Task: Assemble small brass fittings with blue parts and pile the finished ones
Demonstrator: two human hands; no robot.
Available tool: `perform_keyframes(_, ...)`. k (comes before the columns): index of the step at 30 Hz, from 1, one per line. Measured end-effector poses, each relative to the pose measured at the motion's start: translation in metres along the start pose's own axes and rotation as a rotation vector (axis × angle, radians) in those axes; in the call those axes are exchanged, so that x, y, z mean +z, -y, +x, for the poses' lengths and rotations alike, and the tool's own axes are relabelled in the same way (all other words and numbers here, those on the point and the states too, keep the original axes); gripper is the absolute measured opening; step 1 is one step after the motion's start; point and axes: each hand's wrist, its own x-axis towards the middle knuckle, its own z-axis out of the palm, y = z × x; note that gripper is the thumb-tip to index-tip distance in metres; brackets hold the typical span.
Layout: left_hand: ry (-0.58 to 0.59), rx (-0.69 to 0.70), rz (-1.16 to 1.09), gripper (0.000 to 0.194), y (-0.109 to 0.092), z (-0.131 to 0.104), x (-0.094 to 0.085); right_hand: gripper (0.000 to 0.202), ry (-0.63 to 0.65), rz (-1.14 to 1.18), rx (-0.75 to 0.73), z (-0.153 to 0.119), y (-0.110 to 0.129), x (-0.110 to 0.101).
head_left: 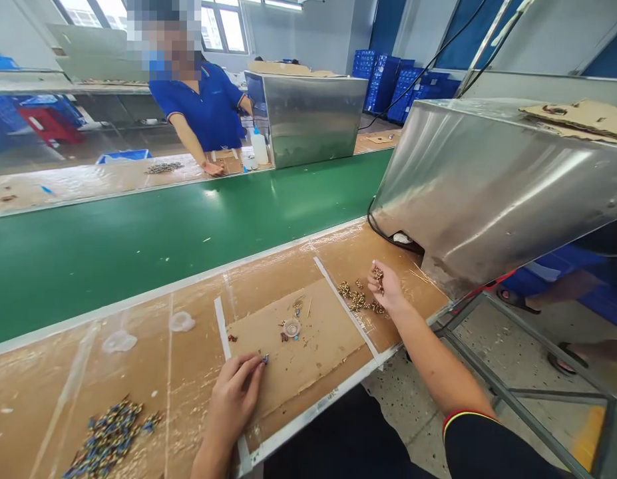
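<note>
My left hand (237, 392) rests at the left edge of a cardboard sheet (333, 332), its thumb and fingertips pinched on a small blue-and-gold metal piece (265, 359). Over to the right, my right hand (385, 289) is curled, palm up, around a clump of small gold-brown metal pieces (378, 276). Below it lies a loose pile of similar gold pieces (357, 298). A small clear round cup (291, 327) stands on the cardboard between my hands, with a few tiny parts around it. Near my left forearm lies a larger heap of blue-and-gold pieces (108, 436).
A green conveyor belt (188, 233) runs beyond the bench. A metal housing (488, 179) stands at right, another (313, 120) across the belt. A co-worker in a blue shirt (203, 113) works opposite, near a white bottle (259, 146). Two clear plastic blobs (119, 342) lie at left.
</note>
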Motion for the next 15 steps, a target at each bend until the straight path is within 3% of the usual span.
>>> perform_keyframes(7, -0.021, 0.032, 0.004, 0.025, 0.001, 0.002, -0.002, 0.026, 0.018, 0.475, 0.274, 0.005, 0.016, 0.016)
perform_keyframes(15, -0.061, -0.074, -0.060, 0.026, -0.003, -0.008, 0.000, 0.021, 0.101, 0.682, 0.339, -0.004, 0.025, 0.049)
